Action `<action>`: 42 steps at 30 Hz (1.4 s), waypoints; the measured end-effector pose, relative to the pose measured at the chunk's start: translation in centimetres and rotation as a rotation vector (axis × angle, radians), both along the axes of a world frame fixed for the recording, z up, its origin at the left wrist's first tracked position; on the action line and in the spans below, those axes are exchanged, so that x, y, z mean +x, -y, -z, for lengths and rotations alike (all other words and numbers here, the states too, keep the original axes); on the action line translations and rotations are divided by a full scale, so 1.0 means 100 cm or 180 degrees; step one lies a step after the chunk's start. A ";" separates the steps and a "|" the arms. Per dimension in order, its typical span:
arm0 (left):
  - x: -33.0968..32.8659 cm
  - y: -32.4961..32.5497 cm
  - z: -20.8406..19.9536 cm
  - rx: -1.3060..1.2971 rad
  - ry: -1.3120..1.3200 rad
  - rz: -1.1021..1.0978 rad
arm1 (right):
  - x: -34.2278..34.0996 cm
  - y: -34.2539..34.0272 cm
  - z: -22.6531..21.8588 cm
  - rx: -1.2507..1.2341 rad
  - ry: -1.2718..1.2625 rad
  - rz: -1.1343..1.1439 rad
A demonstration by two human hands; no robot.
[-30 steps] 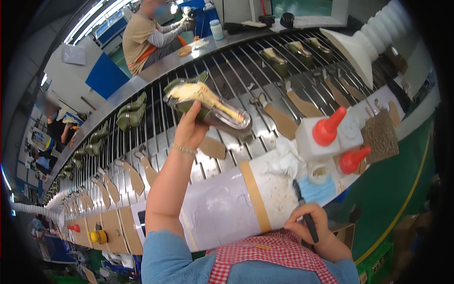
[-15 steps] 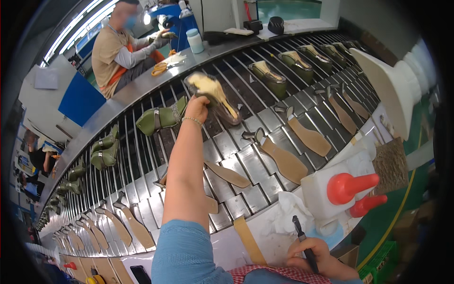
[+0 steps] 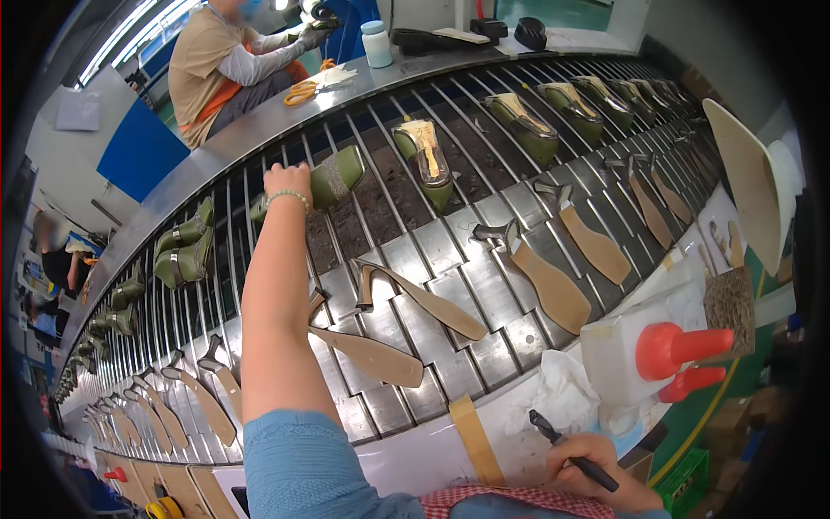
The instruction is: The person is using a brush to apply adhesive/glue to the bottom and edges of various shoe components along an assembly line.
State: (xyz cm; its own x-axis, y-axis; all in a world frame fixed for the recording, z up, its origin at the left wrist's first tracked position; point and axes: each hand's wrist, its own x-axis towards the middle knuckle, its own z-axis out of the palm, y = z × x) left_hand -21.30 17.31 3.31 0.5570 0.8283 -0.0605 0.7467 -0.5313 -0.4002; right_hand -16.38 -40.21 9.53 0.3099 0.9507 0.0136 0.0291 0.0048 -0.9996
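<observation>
My left hand point(image 3: 288, 183) reaches over the conveyor, its fingers curled over one end of a green shoe point(image 3: 339, 177) with a glittery strap. To the right of it another green shoe point(image 3: 428, 160) rests sole up on the rods, its underside pale yellow. Near the lower edge, my right hand point(image 3: 588, 467) is closed round a black pen-like tool point(image 3: 595, 472), dark tip pointing up and left. Tan soles with heels point(image 3: 372, 355) lie on the conveyor's near metal plates, under and beside my left forearm.
More sole-up green shoes point(image 3: 527, 125) line the rods at right; strapped ones point(image 3: 183, 259) stand at left. White bottles with red nozzles point(image 3: 683, 350) and crumpled white tissue point(image 3: 562, 389) are at the near right. A co-worker point(image 3: 229, 73) sits beyond the metal edge point(image 3: 216, 143).
My left hand has released the yellow-soled shoe, now sole up on the rods, and moved left onto the strapped green shoe. My right hand keeps the pen-like tool. The view has shifted slightly.
</observation>
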 end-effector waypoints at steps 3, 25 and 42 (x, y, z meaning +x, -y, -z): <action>-0.024 0.020 -0.007 -0.0526 -0.0027 -0.0439 | -0.002 -0.004 -0.018 0.0160 0.0501 0.0072; -0.289 0.368 -0.044 -0.4884 0.6970 -0.0484 | 0.032 0.127 -0.047 -0.0740 0.1953 0.1926; -0.260 0.477 -0.038 -0.3932 0.6092 -0.0520 | 0.043 0.117 -0.009 -0.1122 0.2318 0.1658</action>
State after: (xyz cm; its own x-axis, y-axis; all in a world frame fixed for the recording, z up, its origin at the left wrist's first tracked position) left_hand -47.26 -30.34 7.15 0.5237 0.8494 -0.0646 -0.2172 0.2065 0.9540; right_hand -12.10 -51.94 10.40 0.7227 0.6824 0.1095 0.5569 -0.4812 -0.6769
